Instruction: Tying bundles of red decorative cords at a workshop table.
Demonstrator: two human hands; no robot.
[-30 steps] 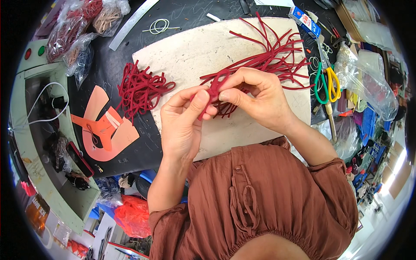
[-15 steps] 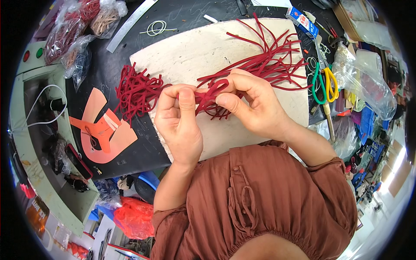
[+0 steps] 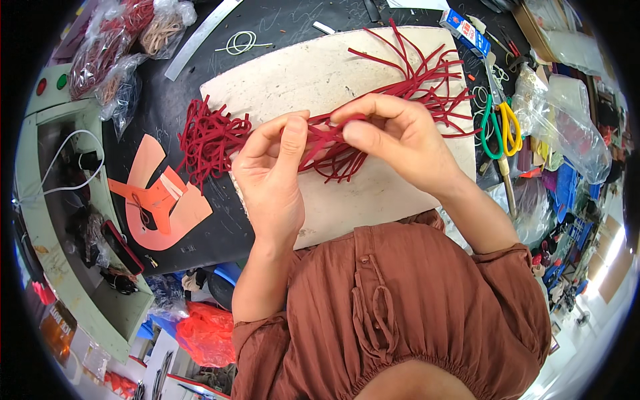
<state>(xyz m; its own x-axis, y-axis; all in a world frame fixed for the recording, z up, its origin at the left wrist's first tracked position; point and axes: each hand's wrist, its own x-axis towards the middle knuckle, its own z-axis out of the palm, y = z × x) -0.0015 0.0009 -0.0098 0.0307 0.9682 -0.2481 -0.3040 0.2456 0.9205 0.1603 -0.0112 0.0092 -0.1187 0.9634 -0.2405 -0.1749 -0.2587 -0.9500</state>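
Between my hands stretches a short dark red cord (image 3: 323,139), looped or knotted near its middle. My left hand (image 3: 272,177) pinches one end of it between thumb and forefinger. The other side sits in the closed thumb and finger of my right hand (image 3: 407,143), which partly hide it. Beneath and behind the fingers, a bundle of loose dark red cords (image 3: 427,83) fans out across a pale board (image 3: 280,87). A tangled heap of knotted red cords (image 3: 210,140) lies past the board's left edge.
Orange and peach cut pieces (image 3: 160,207) lie at the left. Scissors with green and yellow handles (image 3: 510,130) rest to the right, below a blue and white box (image 3: 465,33). A metal strip (image 3: 200,40) and a coil of pale cord (image 3: 241,44) are at the back.
My left hand has moved slightly right and my right hand slightly right and up. The loop that stood up between the fingers has been drawn smaller.
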